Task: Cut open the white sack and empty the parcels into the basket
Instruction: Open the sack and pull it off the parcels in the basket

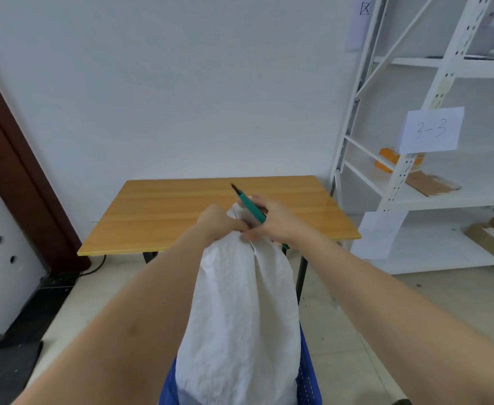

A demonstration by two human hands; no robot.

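Fingers of both hands are closed around the gathered neck of the white sack (240, 311), which is kept upright inside the blue basket (308, 375).

The neck is gripped by the left hand (216, 222), probably so that the cloth stays tight for the cut. A green utility knife (250, 207) is held by the right hand (275, 222), whose lower fingers also pinch the neck; the blade is pointed toward 11 o'clock, away from the body and from the other hand. The sack is placed at 6 o'clock from the wooden table (181, 217), so the parcels could fall directly into the basket. No opening can be seen in the sack yet. A white shelf rack (432, 71) with cardboard parcels (429, 184) is seen at 3 o'clock.
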